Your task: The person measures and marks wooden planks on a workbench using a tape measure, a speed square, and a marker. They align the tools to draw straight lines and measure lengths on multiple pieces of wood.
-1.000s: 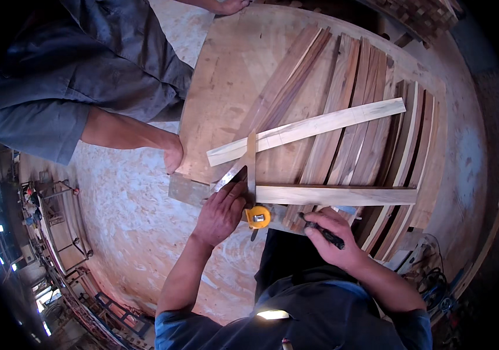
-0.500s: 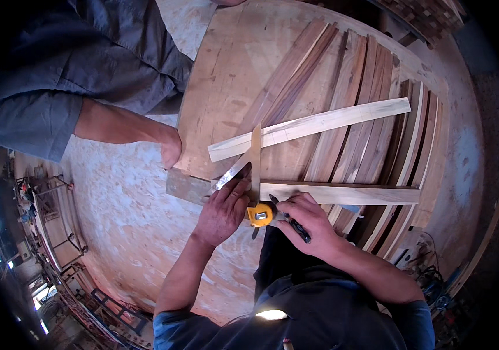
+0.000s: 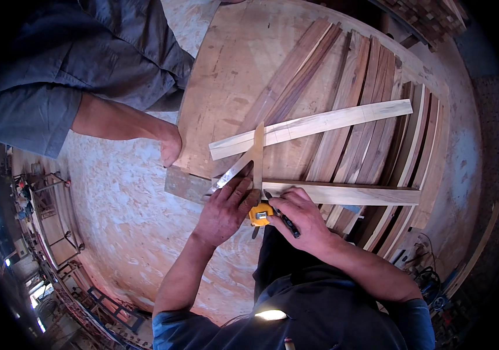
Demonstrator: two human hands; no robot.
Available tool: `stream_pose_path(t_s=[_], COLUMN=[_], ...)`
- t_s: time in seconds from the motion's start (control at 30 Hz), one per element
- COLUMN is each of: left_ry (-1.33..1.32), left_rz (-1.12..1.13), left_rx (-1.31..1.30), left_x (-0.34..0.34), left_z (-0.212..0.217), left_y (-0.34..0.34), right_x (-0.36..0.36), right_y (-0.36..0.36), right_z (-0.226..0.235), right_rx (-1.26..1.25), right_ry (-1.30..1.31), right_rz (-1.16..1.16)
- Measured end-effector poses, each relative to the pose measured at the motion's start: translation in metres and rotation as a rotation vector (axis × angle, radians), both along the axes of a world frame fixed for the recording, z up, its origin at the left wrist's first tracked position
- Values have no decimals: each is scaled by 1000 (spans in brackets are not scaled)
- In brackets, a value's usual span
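My left hand (image 3: 225,213) is closed on a metal angle square (image 3: 258,154), pressing it to the near end of a pale wood strip (image 3: 348,193). One arm of the square crosses this strip and reaches over a second pale strip (image 3: 319,124) with pencil-like lines across it. In my right hand (image 3: 301,217) is a black pen (image 3: 284,219), its tip at the strip right beside the square's edge. A yellow tape measure (image 3: 259,214) sits between my two hands, against the strip's near side; what supports it is hidden.
Several brown wood strips (image 3: 348,105) lie side by side over the wooden tabletop (image 3: 226,76). At the left, another person's hand (image 3: 171,146) rests on the table's edge. Cables and tools (image 3: 430,280) lie low at the right; racks (image 3: 63,227) stand at the far left.
My right hand has moved a little left with the pen, bringing its tip closer to the square's edge. My left hand and the square keep nearly the same place.
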State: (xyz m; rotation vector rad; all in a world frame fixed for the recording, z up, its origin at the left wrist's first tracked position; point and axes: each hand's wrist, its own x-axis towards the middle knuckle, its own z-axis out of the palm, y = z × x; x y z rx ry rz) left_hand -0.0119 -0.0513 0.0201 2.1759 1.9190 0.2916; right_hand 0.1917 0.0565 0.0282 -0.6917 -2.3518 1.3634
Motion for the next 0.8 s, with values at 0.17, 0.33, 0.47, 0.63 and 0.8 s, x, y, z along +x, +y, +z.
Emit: stream_pose_path(t_s=[0.17, 0.33, 0.47, 0.63, 0.8], left_ry=[-5, -19, -25, -31, -36], left_rz=[-12, -7, -5, 12, 22], left_rx=[8, 17, 36, 25, 24], left_x=[-1, 0, 0, 1, 2], left_z=[-1, 1, -2, -2, -1], left_y=[-1, 0, -1, -3, -3], right_x=[-2, -5, -4, -7, -10], right_y=[-1, -1, -5, -1, 1], right_z=[1, 6, 6, 1, 1], right_rx=[5, 54, 71, 9, 27], right_ry=[-24, -52, -66, -35, -75], right_rz=[15, 44, 70, 7, -9])
